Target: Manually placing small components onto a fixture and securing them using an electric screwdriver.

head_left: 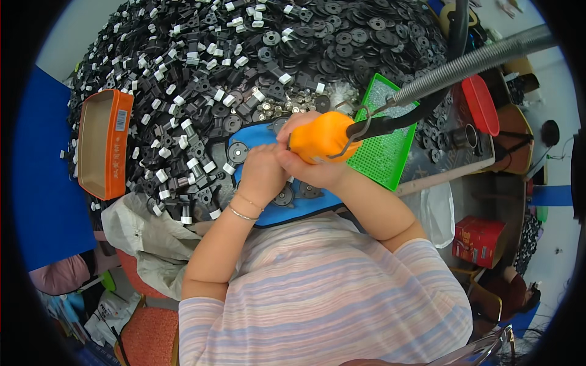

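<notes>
Power tool, orange rounded plastic body (322,139): held above the blue rectangular dark-edged mat (329,200), attached to a black cable (390,125) and a grey metal coil spring (470,64).

Right hand (314,172): wrapped around the tool's body.

Left hand (264,171): curled nearly closed, close against the right; whether it gripped anything could not be told.

Dark grey round flat parts (237,152): several, on the mat, around and below the hands.

Small silvery metal pieces (281,110): heaped just beyond the mat.

Green rectangular plastic tray (379,163): right of the tool, tilted in view.

Black parts with white ends (183,79): massed over the worktop (455,161), left and far side.

Black ringed discs (348,38): piled at far right.

Orange-sided rectangular box (117,160): far left.
</notes>
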`<state>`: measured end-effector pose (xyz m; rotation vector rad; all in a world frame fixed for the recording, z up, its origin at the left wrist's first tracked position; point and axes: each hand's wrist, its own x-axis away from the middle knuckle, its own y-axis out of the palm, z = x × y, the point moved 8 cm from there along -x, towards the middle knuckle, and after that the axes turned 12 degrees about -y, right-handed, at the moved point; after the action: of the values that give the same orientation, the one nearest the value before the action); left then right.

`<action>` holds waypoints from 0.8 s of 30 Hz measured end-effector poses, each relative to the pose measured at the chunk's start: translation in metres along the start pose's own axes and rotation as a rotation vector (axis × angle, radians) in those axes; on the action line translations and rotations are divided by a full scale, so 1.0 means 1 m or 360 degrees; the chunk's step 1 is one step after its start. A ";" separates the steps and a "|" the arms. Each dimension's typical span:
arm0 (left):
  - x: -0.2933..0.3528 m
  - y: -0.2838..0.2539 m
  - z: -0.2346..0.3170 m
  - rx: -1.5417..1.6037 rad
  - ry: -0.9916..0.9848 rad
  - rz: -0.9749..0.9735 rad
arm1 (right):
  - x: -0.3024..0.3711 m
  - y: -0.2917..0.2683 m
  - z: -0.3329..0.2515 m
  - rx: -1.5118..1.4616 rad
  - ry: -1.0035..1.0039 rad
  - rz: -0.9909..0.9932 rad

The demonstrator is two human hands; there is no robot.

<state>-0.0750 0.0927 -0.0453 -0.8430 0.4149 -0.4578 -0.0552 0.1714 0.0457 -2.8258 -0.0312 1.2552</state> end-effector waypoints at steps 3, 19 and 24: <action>-0.001 0.000 0.001 -0.0007 -0.0001 -0.0004 | 0.003 -0.002 0.005 -0.0034 0.0013 0.0028; 0.000 -0.003 0.004 -0.0086 -0.0228 -0.0180 | 0.021 -0.162 -0.043 0.0353 -0.0180 0.0773; 0.000 -0.005 0.004 -0.0080 -0.0231 -0.0162 | 0.046 -0.203 -0.029 0.0342 -0.0101 0.1053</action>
<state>-0.0745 0.0921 -0.0389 -0.9431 0.2509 -0.4784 -0.0026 0.3743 0.0418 -2.6811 1.0403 1.3259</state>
